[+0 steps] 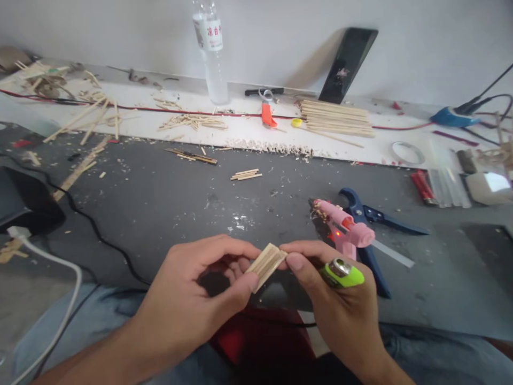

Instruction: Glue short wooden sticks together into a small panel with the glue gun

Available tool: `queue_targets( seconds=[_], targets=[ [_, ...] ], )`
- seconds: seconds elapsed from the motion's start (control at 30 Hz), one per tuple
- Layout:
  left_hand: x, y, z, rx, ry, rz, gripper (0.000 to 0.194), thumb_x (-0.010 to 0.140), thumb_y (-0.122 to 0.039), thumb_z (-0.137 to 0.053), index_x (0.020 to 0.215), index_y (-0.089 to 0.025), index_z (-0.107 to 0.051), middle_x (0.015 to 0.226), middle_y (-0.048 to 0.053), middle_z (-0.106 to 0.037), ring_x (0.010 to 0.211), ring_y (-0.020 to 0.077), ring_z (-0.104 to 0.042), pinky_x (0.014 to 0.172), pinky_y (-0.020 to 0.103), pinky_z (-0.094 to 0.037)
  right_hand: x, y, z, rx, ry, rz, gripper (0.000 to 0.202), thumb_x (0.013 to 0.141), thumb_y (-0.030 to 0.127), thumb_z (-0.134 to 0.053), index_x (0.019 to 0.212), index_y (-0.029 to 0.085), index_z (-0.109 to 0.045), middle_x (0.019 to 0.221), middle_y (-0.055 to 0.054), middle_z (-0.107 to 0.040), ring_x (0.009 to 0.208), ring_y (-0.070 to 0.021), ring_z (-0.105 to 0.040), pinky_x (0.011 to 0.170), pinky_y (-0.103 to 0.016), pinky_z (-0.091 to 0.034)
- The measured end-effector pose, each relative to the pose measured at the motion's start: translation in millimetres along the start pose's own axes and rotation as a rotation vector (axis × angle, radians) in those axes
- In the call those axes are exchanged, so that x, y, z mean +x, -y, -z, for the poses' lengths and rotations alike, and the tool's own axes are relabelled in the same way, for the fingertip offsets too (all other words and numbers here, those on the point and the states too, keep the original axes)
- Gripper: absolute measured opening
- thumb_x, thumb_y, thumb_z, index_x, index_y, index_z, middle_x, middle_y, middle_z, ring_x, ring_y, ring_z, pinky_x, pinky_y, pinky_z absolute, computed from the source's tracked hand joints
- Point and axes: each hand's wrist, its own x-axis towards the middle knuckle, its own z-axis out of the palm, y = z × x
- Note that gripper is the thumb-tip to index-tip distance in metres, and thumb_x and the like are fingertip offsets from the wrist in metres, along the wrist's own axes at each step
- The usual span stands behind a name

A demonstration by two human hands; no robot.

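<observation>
A small piece of thin wooden sticks set side by side (pixel 265 266) is held up over the table's near edge. My left hand (pixel 204 291) grips its left side between thumb and fingers. At its right edge, the thumb and forefinger of my right hand (pixel 336 299) pinch the wood. A bright green lighter (pixel 344 274) with a metal top is tucked in the same hand, its lower part hidden by the palm. Just beyond that hand lies a pink glue gun (pixel 344 224) with a red light on, beside blue-handled cutters (pixel 360 211).
Several short sticks (pixel 246 174) and a craft knife (pixel 194 156) lie on the dark table. Farther back are a bundle of long sticks (pixel 336 120), a water bottle (pixel 214 64) and a tape roll (pixel 407 153). Glue sticks (pixel 449 187) rest at right; a black cable (pixel 96 235) runs at left.
</observation>
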Motion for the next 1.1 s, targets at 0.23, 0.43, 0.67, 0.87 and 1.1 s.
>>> queue_targets(
  seconds=[0.23,0.43,0.67,0.87,1.1],
  targets=[
    [-1,5,-0.5,-0.287,0.046,0.23,0.011,0.09,-0.028,-0.075,0.097,-0.02,-0.079,0.076,0.001,-0.071,0.067,0.0096,-0.061,0.063,0.015,-0.053,-6,-7,0,0.254,-0.009,-0.214,0.015,0.107,0.037,-0.061,0.1,0.027,-0.069,0.078,0.003,-0.067,0.058,-0.0052,-0.048,0.048,-0.016,-0.031],
    [0,12,-0.5,-0.537,0.17,0.345,0.023,0.09,-0.038,-0.08,0.105,-0.021,-0.077,0.074,0.001,-0.068,0.063,0.0091,-0.058,0.058,0.016,-0.051,-6,-5,0,0.333,0.117,-0.18,0.018,0.106,0.039,-0.061,0.114,0.027,-0.071,0.083,0.001,-0.068,0.061,-0.0091,-0.052,0.054,-0.02,-0.041],
    [0,8,-3.6,-0.18,0.063,0.12,0.009,0.093,-0.021,-0.071,0.099,-0.022,-0.078,0.077,0.0,-0.072,0.069,0.0095,-0.064,0.065,0.015,-0.053,3,2,1,0.165,0.147,-0.029,0.018,0.106,0.027,-0.06,0.096,0.022,-0.075,0.079,0.003,-0.068,0.07,-0.0084,-0.06,0.063,-0.02,-0.045],
    [3,7,0.2,-0.096,0.126,0.1,0.008,0.093,-0.019,-0.069,0.093,-0.022,-0.076,0.073,-0.003,-0.07,0.065,0.0086,-0.064,0.061,0.014,-0.051,2,-3,8,0.058,0.204,0.06,0.021,0.106,0.024,-0.059,0.088,0.019,-0.067,0.076,0.004,-0.061,0.064,-0.0066,-0.051,0.059,-0.021,-0.038],
    [6,4,5.6,0.02,0.149,0.013,0.008,0.091,-0.019,-0.069,0.094,-0.022,-0.076,0.078,-0.001,-0.074,0.068,0.0119,-0.066,0.064,0.02,-0.054,0,-5,7,0.115,0.247,-0.034,0.026,0.107,0.026,-0.057,0.084,0.017,-0.067,0.073,0.003,-0.059,0.063,-0.0074,-0.05,0.058,-0.022,-0.037]
  ],
)
